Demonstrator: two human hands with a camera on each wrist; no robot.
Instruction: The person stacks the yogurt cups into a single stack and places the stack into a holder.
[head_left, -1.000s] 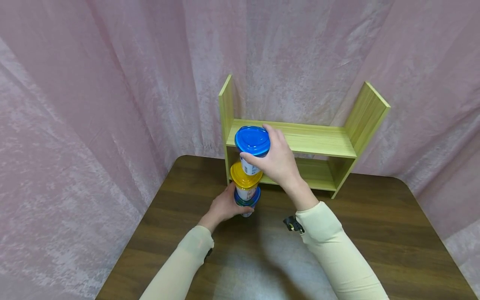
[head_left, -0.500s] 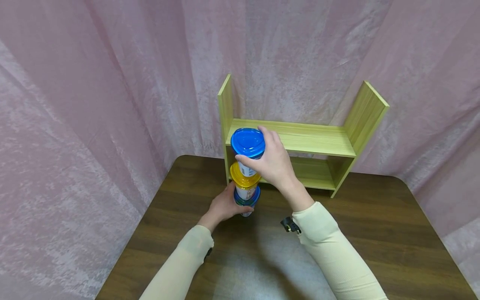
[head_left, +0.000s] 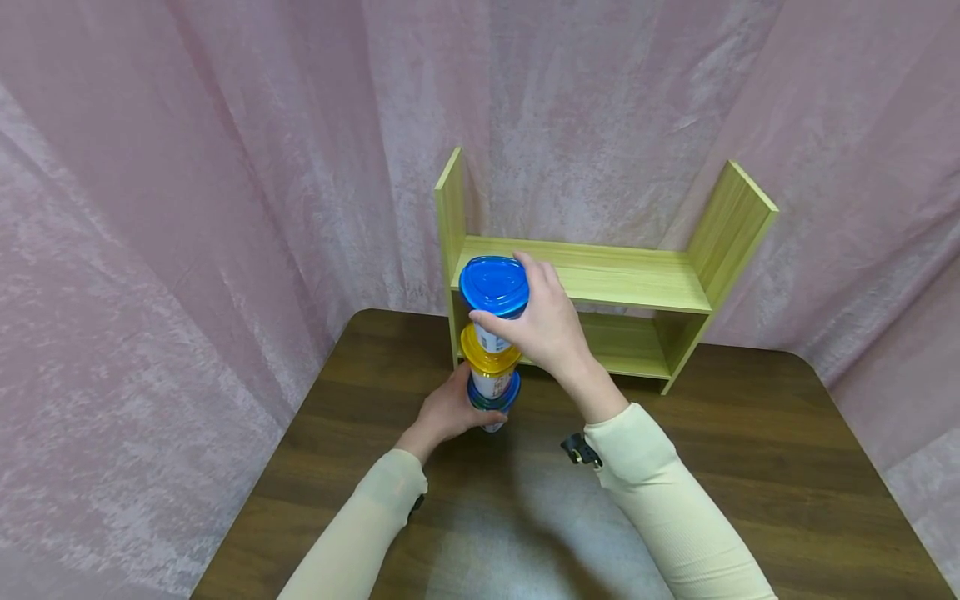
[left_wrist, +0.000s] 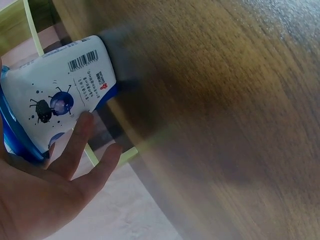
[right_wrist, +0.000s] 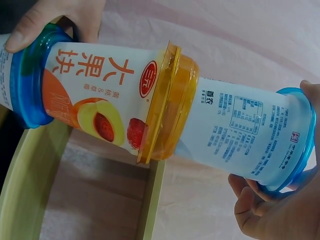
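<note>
A stack of three yogurt cups stands in front of the shelf's left end. My left hand (head_left: 450, 408) holds the bottom cup (left_wrist: 60, 95), white with blueberry drawings, around its blue lid (right_wrist: 35, 75). On that lid sits the middle cup (right_wrist: 100, 90), printed with peach and strawberry, under a yellow lid (head_left: 487, 354). The top cup (right_wrist: 240, 130) has its base on the yellow lid. Thumb and fingers of my right hand (head_left: 551, 325) grip the top cup at the rim of its blue lid (head_left: 493, 285).
Behind the cups is a light wooden two-tier shelf (head_left: 622, 275) with upright side panels. It stands on a dark wooden table (head_left: 750, 433). Pink curtains (head_left: 300, 167) hang behind and on both sides.
My right hand has moved slightly left with the top cup, bringing it more squarely over the yellow lid. In the last half second it has barely shifted. The left hand has stayed put.
</note>
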